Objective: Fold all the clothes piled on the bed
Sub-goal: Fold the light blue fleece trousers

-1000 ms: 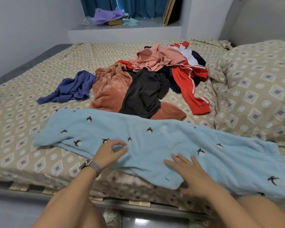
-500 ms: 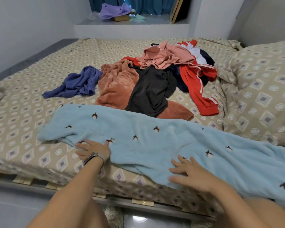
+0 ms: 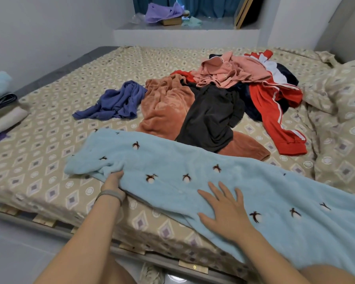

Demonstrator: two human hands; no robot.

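A light blue fleece garment [image 3: 223, 171] with small dark bird marks lies stretched across the near edge of the bed [image 3: 49, 160]. My left hand [image 3: 112, 180] grips its bunched lower edge near the left end, with the fingers hidden under the fabric. My right hand [image 3: 223, 210] lies flat on the garment's middle, fingers spread. Behind it is a loose pile: a rust fleece piece [image 3: 166, 109], a black garment [image 3: 209, 117], a red jacket with white stripes [image 3: 275, 107], a pink top [image 3: 230, 72] and a crumpled blue garment [image 3: 117, 103].
A stack of folded clothes [image 3: 2, 107] sits at the bed's left edge. A patterned pillow and duvet [image 3: 344, 95] fill the right side. The window ledge [image 3: 184, 31] at the back holds a purple cloth. A shoe [image 3: 152, 273] lies on the floor below the bed frame.
My left hand slid from the top of the blue garment to its lower left edge and took hold of it. My right hand stayed flat on the fabric.
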